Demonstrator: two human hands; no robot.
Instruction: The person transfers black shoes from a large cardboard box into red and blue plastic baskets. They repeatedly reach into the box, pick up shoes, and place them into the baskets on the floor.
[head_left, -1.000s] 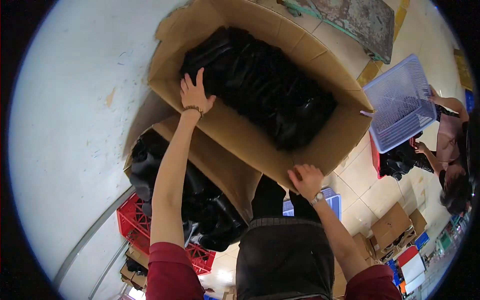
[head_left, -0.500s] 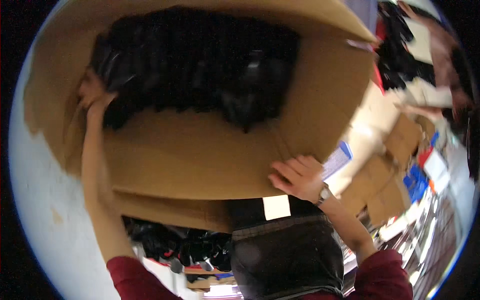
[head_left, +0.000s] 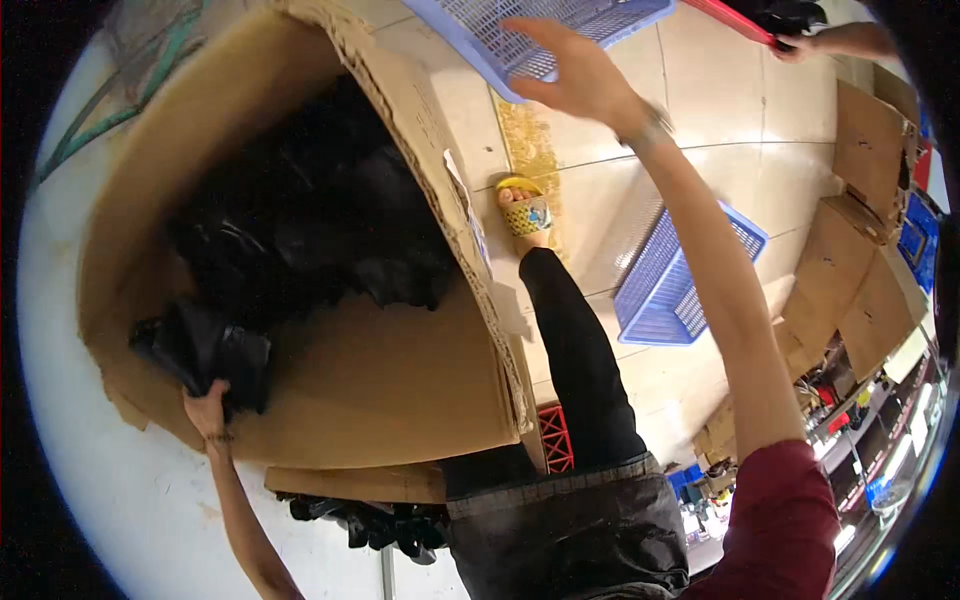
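A large cardboard box point(head_left: 400, 400) stands open in front of me, with a pile of black, shiny items point(head_left: 300, 210) inside. My left hand point(head_left: 207, 408) is closed on a black glossy bundle point(head_left: 215, 355) at the box's near left corner; its exact kind does not show. Stretched far out to the right of the box, my right hand point(head_left: 580, 80) has its fingers apart and holds nothing. It appears over the near rim of a lavender plastic basket point(head_left: 480, 45); whether it touches the basket I cannot tell.
Another lavender basket point(head_left: 665, 270) lies on the tiled floor point(head_left: 720, 80) to the right. My foot in a yellow slipper point(head_left: 525, 205) is beside the box. Flattened cardboard point(head_left: 835, 250) leans at far right. Another person's hand point(head_left: 800, 47) holds a red object point(head_left: 735, 18).
My right hand has left the box's near edge and reached far forward to the basket. My left hand has come nearer with the black bundle. The view has turned, showing more floor.
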